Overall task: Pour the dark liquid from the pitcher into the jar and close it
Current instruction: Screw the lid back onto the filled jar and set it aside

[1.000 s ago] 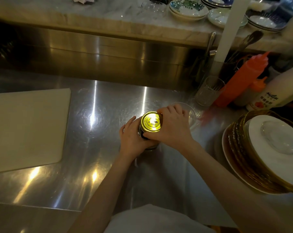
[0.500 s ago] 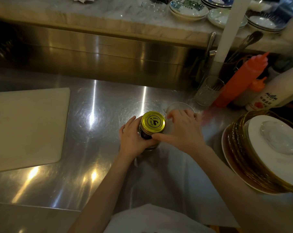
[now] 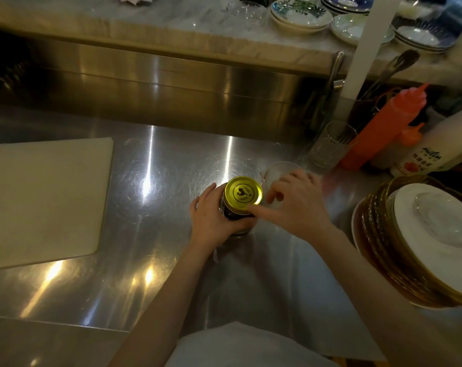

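Under both hands the counter (image 3: 158, 260) is brushed steel, glossy, with swirl scratches catching the lights. The jar (image 3: 233, 215) gripped by the left hand (image 3: 214, 218) is dark glass, capped by a shiny gold metal lid (image 3: 242, 195). Well left of the hands lies a matt, smooth pale board (image 3: 44, 200). Right of the right hand (image 3: 296, 205) stand glossy plates (image 3: 420, 250) and an orange plastic bottle (image 3: 383, 128).

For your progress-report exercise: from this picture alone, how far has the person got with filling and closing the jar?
Done: the jar shows dark contents and the clear pitcher behind it looks empty. In hand: the gold lid sits on the jar; the left hand grips the jar, the right hand touches the lid's edge with its thumb. Left: whether the lid is fully tight cannot be told.
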Tool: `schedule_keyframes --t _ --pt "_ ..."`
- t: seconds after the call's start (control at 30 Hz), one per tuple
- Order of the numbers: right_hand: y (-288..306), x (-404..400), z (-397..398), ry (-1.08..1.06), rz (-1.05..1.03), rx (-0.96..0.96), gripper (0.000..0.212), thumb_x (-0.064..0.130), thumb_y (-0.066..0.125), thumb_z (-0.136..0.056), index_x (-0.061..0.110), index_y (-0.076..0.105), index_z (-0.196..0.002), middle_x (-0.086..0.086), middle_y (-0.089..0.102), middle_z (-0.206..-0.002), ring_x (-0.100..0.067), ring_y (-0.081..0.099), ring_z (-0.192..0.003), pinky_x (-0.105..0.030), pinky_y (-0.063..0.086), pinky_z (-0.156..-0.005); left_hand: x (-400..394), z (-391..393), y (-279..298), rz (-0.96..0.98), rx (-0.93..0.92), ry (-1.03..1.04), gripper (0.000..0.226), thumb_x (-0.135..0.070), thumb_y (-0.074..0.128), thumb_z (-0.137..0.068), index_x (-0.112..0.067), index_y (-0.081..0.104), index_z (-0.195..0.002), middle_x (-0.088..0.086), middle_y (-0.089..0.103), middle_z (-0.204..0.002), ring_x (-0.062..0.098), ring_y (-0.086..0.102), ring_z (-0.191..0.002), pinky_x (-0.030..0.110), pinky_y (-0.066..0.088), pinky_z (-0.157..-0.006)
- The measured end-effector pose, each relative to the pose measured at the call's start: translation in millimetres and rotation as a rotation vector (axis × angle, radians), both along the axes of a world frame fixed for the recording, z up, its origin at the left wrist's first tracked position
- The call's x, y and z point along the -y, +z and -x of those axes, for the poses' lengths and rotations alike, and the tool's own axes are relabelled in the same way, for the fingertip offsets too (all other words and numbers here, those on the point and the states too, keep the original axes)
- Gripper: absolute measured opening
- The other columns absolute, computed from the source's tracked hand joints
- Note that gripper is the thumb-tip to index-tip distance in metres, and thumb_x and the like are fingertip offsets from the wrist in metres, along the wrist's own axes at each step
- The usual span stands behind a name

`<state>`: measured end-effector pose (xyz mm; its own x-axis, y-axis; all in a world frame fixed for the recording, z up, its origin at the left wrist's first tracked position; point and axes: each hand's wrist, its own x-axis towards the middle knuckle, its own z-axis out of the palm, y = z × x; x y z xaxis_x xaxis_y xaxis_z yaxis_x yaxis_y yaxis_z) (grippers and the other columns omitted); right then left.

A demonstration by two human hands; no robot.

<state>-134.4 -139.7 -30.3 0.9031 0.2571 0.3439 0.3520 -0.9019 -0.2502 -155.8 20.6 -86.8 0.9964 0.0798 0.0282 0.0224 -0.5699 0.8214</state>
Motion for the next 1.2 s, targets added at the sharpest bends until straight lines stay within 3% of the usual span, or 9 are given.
schedule_keyframes --t 0.1,0.17,0.23,0.37,0.53,0.67,0.73,0.97,1.2 --pt "0 -4 -6 0.143 -0.065 -0.101 0.059 0.064 0.056 -0.058 0.017 0.064 -0.092 0.002 0.064 -0.089 -0.020 0.053 -0.093 -0.036 0.036 -0.085 0 0 0 0.002 0.002 -0.006 0.095 -0.068 0.053 -0.043 -0.020 0.051 -0.124 0.001 0.052 -0.134 0.020 0.033 -0.136 0.040 0.016 -0.110" --pt "-4 -11 -10 0.255 -0.060 -0.310 0.080 0.057 0.062 -0.060 0.020 0.046 -0.128 -0.002 0.055 -0.125 -0.024 0.040 -0.122 -0.040 0.031 -0.099 -1 -2 -4 -0.012 0.019 -0.014 0.090 -0.067 0.050 -0.047 -0.019 0.051 -0.124 0.003 0.055 -0.131 0.023 0.038 -0.132 0.047 0.021 -0.111" --pt "-8 -17 -8 0.269 -0.059 -0.387 0.088 0.051 0.063 -0.062 0.022 0.032 -0.139 -0.002 0.045 -0.137 -0.022 0.028 -0.132 -0.043 0.027 -0.105 -3 -4 -8 -0.009 0.019 -0.018 0.086 -0.065 0.051 -0.050 -0.021 0.052 -0.123 0.002 0.057 -0.128 0.024 0.042 -0.129 0.050 0.024 -0.110" --pt "-8 -14 -7 0.205 -0.043 -0.246 0.078 0.046 0.071 -0.065 0.012 0.044 -0.131 -0.010 0.058 -0.118 -0.029 0.045 -0.113 -0.043 0.035 -0.095 -2 -6 -12 0.006 0.013 -0.013 0.077 -0.064 0.058 -0.050 -0.027 0.053 -0.117 -0.001 0.060 -0.122 0.022 0.048 -0.123 0.052 0.028 -0.105" --pt "1 0 -5 0.146 -0.268 -0.188 0.042 0.032 0.079 -0.063 0.014 0.061 -0.096 0.008 0.057 -0.060 -0.013 0.055 -0.070 -0.032 0.046 -0.066 -1 -4 -10 0.040 0.013 0.007 0.081 -0.067 0.063 -0.044 -0.028 0.054 -0.114 -0.005 0.061 -0.119 0.019 0.050 -0.120 0.048 0.028 -0.106" --pt "-1 -9 -14 0.306 -0.179 -0.256 0.078 0.044 0.071 -0.057 0.013 0.050 -0.125 -0.006 0.059 -0.119 -0.018 0.042 -0.114 -0.034 0.037 -0.094 -2 -6 -13 0.006 0.024 0.001 0.079 -0.066 0.059 -0.049 -0.024 0.055 -0.116 -0.001 0.061 -0.120 0.022 0.050 -0.120 0.051 0.031 -0.103" --pt "-4 -13 -17 0.298 -0.173 -0.367 0.088 0.047 0.070 -0.058 0.015 0.040 -0.134 -0.007 0.053 -0.129 -0.023 0.039 -0.123 -0.040 0.034 -0.100 -3 -7 -16 0.012 0.018 -0.006 0.079 -0.063 0.060 -0.050 -0.024 0.054 -0.119 0.000 0.061 -0.121 0.023 0.050 -0.120 0.052 0.032 -0.103" --pt "-18 -28 -3 0.129 -0.178 -0.107 0.066 0.060 0.055 -0.057 0.011 0.059 -0.102 -0.005 0.063 -0.095 -0.024 0.052 -0.091 -0.036 0.042 -0.080 -4 -7 -13 0.045 0.048 -0.022 0.075 -0.059 0.058 -0.049 -0.025 0.056 -0.116 -0.002 0.062 -0.119 0.020 0.051 -0.117 0.045 0.027 -0.107" --pt "-23 -34 5 0.068 -0.198 -0.081 0.066 0.060 0.053 -0.062 0.007 0.059 -0.102 -0.008 0.064 -0.097 -0.025 0.051 -0.091 -0.037 0.042 -0.079 -1 -5 -12 0.035 0.066 0.006 0.069 -0.058 0.053 -0.054 -0.023 0.057 -0.114 -0.002 0.063 -0.115 0.019 0.052 -0.114 0.049 0.023 -0.109"
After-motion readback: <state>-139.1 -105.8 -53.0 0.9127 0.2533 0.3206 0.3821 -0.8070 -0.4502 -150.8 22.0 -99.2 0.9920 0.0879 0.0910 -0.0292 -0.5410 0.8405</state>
